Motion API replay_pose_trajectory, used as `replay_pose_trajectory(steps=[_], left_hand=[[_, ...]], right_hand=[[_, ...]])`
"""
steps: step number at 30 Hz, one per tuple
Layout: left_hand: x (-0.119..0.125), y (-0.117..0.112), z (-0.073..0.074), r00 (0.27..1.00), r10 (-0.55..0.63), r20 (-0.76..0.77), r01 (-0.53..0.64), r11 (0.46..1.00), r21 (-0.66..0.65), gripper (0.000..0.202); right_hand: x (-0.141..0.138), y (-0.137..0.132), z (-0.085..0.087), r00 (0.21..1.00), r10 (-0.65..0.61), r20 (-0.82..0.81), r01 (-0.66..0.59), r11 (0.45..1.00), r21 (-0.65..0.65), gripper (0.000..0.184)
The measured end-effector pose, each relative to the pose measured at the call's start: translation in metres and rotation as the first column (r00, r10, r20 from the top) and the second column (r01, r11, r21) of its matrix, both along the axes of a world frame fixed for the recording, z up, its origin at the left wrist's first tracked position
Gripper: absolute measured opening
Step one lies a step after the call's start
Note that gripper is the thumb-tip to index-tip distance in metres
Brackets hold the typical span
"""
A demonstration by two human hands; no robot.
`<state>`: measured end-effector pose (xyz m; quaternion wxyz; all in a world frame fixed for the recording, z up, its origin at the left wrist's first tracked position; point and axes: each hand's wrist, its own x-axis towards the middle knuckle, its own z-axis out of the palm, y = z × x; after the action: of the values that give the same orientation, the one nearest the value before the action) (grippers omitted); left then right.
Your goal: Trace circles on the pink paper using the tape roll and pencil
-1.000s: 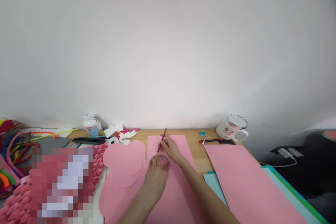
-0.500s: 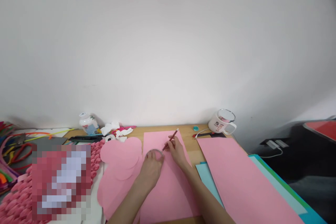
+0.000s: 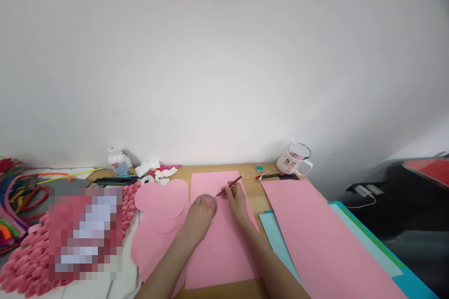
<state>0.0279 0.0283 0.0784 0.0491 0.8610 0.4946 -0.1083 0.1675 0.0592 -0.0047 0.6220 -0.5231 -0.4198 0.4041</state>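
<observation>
A sheet of pink paper (image 3: 220, 261) lies in front of me. On its upper half my left hand (image 3: 198, 219) holds down a round, thin-rimmed object (image 3: 209, 196); the fingers cover much of it, so its kind is unclear. My right hand (image 3: 236, 203) is closed round a dark red pencil (image 3: 232, 185). The pencil slants up to the right, its point down at the right side of the round rim. Just left of the sheet are overlapping pink paper shapes with rounded edges (image 3: 159, 198).
More pink paper (image 3: 315, 224) lies to the right over blue and green sheets. A white mug (image 3: 289, 163) and a teal cap (image 3: 259, 168) stand near the wall. Leftward are a white bottle (image 3: 119, 162), crumpled tissue (image 3: 149, 167), a chunky pink knit (image 3: 28, 266) and red-handled scissors (image 3: 35, 198).
The pencil has tipped lower to the right, with its point still by the rim. My right hand has turned slightly. My left hand stays on the round object; the whole view has shifted a little.
</observation>
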Motion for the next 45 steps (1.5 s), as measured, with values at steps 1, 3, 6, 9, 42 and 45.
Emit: replay_pose_trajectory(steps=[1, 3, 6, 9, 42, 45], left_hand=[[0.0, 0.0, 0.0, 1.0, -0.001, 0.004, 0.001, 1.0, -0.003, 0.047], [-0.001, 0.0, 0.001, 1.0, -0.004, 0.013, 0.004, 1.0, -0.003, 0.047], [-0.001, 0.001, 0.004, 1.0, 0.0, 0.012, 0.001, 1.0, -0.021, 0.044], [0.0, 0.002, 0.01, 1.0, -0.01, -0.007, 0.009, 0.998, -0.055, 0.039], [0.004, 0.009, 0.026, 1.0, 0.028, -0.009, -0.028, 0.996, -0.09, 0.042], [0.004, 0.01, 0.024, 1.0, 0.03, -0.011, -0.03, 0.996, -0.085, 0.042]], right_hand=[[0.0, -0.001, 0.001, 1.0, -0.003, 0.009, 0.003, 1.0, 0.002, 0.028], [0.0, -0.002, 0.001, 0.999, -0.005, 0.032, 0.005, 1.0, 0.008, 0.028], [0.0, -0.003, 0.0, 0.998, 0.003, 0.061, -0.004, 1.0, 0.015, 0.029], [0.0, -0.004, -0.002, 0.997, 0.006, 0.08, -0.007, 1.0, 0.006, 0.03], [-0.009, -0.09, 0.012, 0.965, -0.089, 0.248, 0.094, 0.996, -0.006, 0.03], [-0.011, -0.09, 0.009, 0.956, -0.103, 0.273, 0.098, 0.995, 0.032, 0.027]])
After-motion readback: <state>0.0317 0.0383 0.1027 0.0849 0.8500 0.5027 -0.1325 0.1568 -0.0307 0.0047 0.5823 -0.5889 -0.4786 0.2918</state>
